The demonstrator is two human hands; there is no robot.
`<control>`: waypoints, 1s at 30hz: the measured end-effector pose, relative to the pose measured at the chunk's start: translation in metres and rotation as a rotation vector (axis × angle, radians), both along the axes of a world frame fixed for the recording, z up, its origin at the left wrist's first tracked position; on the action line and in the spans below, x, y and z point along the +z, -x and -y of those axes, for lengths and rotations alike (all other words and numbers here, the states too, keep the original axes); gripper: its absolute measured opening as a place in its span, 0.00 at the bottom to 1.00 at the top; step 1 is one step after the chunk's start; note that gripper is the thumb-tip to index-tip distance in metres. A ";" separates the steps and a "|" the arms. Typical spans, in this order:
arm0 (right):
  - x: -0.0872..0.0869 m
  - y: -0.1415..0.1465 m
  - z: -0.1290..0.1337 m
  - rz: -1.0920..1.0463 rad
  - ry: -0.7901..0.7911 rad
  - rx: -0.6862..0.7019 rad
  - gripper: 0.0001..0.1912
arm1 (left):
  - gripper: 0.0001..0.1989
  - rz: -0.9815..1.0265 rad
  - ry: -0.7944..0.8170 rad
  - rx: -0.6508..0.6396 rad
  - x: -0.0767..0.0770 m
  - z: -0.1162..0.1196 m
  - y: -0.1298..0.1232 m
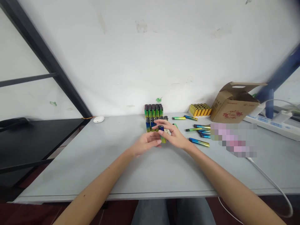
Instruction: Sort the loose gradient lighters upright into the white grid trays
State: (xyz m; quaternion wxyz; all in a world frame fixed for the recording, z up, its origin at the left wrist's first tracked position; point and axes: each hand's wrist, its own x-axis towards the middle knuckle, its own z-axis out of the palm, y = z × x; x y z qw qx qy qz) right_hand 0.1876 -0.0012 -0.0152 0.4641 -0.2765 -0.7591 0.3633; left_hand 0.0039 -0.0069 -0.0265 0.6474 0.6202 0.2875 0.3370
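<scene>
Between my two hands a blue-to-yellow lighter (162, 135) stands upright, its black top up. My left hand (147, 143) has its thumb and fingers closed on the lighter's lower left side. From the right, my right hand (172, 135) holds its upper part with the thumb in front, fingers reaching behind. Just beyond the hands is a row of blue lighters (148, 125), partly hidden by my right fingers. Behind it stands a block of green lighters (153, 111) with dark tops.
Loose lighters (199, 142) lie to the right on the grey table (93, 175). A tray of yellow lighters (200, 110), an open cardboard box (234, 107) and a white power strip (274, 124) stand at the back right. A white case (98, 119) lies back left.
</scene>
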 end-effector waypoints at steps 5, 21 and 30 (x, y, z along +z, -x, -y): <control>-0.007 0.005 0.000 0.049 -0.074 -0.064 0.14 | 0.14 -0.022 0.085 -0.069 -0.004 -0.001 -0.001; 0.011 -0.017 -0.017 -0.688 0.670 -0.021 0.28 | 0.08 0.075 0.188 0.089 -0.002 -0.004 0.003; 0.002 -0.015 -0.023 -0.587 0.587 -0.163 0.25 | 0.25 0.152 0.324 0.079 0.005 -0.004 0.001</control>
